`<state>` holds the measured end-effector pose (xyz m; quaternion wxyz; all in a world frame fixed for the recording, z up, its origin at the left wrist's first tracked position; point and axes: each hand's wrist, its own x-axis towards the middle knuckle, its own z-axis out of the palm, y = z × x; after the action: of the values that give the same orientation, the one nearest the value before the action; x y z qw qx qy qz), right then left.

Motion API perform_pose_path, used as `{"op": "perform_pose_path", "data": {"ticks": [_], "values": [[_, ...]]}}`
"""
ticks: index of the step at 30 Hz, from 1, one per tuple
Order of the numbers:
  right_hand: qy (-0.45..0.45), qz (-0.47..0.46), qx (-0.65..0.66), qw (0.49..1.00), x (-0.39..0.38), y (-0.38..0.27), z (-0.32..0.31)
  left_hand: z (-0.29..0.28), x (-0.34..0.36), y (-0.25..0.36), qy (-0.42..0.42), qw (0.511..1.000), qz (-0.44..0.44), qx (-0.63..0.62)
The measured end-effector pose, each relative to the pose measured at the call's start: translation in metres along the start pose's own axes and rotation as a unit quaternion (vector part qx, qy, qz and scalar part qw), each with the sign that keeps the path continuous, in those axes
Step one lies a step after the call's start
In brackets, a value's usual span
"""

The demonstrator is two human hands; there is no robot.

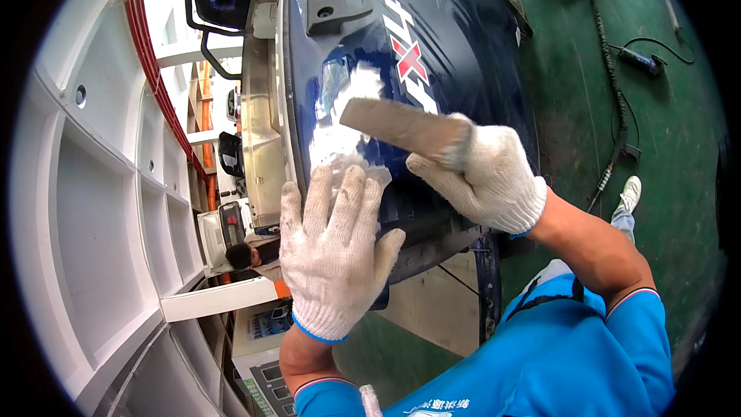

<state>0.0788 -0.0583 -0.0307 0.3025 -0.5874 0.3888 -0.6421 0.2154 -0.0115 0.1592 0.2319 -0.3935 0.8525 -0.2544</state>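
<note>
My left hand [336,251], in a white knit glove with a blue cuff edge, lies with its fingers stretched out on a whitish, filler-like patch [340,137] on a dark blue vehicle panel [463,54]. A small pale grey edge shows beside its fingertips; what it belongs to I cannot make out. My right hand [494,174], gloved the same way, is closed round one end of a flat grey-brown blade [394,125], like a scraper. Its free end points left, over the patch. Whether the blade touches the panel I cannot tell.
A black bracket [338,8] sits on the panel's upper part. On the green floor [556,69] to the right lie a dark hose [610,69] and a corded tool [641,60]. White ribbed metal framework [100,224] stands at left. Another person [251,255] is partly visible beyond it.
</note>
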Motion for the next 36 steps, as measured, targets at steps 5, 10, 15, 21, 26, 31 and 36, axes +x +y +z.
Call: {"op": "perform_pose_path", "data": {"ticks": [5,10,15,21,26,31,36], "values": [[-0.071,0.014,-0.072,0.995,-0.003,0.006,0.008,-0.001,0.004,0.002,0.007,1.0,-0.007,0.005],[-0.051,0.0,-0.054,0.997,-0.003,-0.002,0.003,0.0,0.004,0.002,0.013,1.0,0.007,-0.001],[-0.035,-0.002,-0.001,0.999,-0.005,-0.004,0.0,-0.002,0.002,0.002,-0.005,1.0,0.002,-0.003],[-0.076,0.024,-0.056,0.995,0.0,0.001,0.004,0.001,0.001,0.002,0.02,1.0,0.002,-0.013],[-0.08,0.043,-0.052,0.994,0.0,0.003,0.004,0.001,0.005,0.003,0.024,1.0,-0.006,-0.001],[-0.014,0.039,0.004,0.999,0.002,-0.008,0.001,0.0,0.004,0.001,0.035,0.999,0.002,0.001],[-0.088,0.147,-0.04,0.984,-0.011,0.008,-0.01,-0.003,0.004,-0.007,0.02,0.999,0.011,-0.022]]}}
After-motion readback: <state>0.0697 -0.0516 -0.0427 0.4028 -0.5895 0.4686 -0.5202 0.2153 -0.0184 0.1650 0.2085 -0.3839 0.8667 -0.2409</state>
